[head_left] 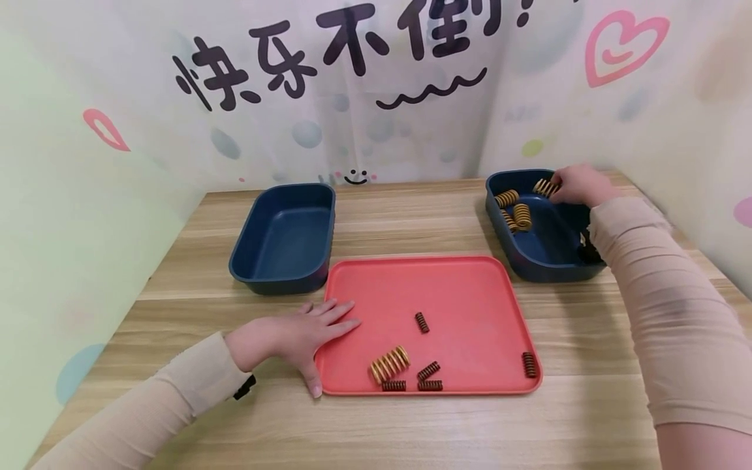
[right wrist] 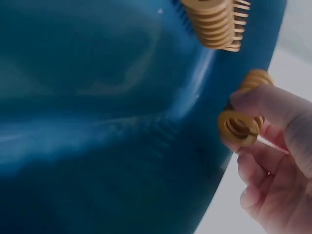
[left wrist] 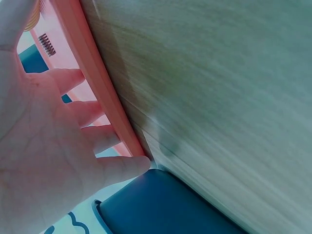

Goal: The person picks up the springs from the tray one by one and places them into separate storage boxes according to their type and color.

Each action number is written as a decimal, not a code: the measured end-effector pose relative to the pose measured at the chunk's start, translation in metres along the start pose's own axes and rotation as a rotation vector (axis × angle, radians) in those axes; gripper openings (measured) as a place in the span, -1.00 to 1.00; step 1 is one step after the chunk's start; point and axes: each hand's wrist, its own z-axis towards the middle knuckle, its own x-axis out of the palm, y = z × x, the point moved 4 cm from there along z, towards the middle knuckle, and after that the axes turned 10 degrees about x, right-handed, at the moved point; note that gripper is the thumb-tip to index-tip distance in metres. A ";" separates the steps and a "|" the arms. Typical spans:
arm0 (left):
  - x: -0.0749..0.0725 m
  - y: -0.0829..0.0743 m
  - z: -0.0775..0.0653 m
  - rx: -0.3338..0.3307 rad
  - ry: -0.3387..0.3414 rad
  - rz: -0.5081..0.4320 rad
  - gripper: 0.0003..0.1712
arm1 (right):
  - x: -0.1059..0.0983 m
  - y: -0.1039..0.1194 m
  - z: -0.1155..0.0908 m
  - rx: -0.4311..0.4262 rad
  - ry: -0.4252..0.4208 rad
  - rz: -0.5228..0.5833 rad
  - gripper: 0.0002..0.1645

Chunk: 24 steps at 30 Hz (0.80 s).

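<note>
Thumb and fingers of my right hand [head_left: 583,185] pinch a large gold coil spring [head_left: 546,188] inside the far part of the right blue bin [head_left: 555,274]. In the right wrist view this held spring [right wrist: 239,126] shows one flat ring end, beside the bin wall. Other gold springs [head_left: 521,217] lie at the left side of that bin. My left hand [head_left: 302,336] rests with spread fingers on the left edge of the red tray [head_left: 458,287]. On the tray lie one large gold spring [head_left: 390,364] and several small dark springs [head_left: 422,322].
A second blue bin [head_left: 288,287] stands behind the tray's left corner, with nothing seen inside. Both bins and the tray sit on a wood-grain table [head_left: 405,431]. A printed cloth [head_left: 352,130] hangs behind the table.
</note>
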 end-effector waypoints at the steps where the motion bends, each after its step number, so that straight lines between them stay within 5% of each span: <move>1: 0.000 0.000 0.001 0.001 0.000 0.002 0.31 | 0.001 -0.001 0.000 0.012 0.003 -0.002 -0.64; 11: 0.000 0.002 0.002 0.004 0.004 0.010 0.33 | 0.018 -0.003 0.012 0.051 0.027 0.051 -0.83; 24: 0.001 0.001 0.002 0.022 -0.002 0.009 0.32 | 0.031 -0.005 0.012 0.091 0.140 0.205 -0.68</move>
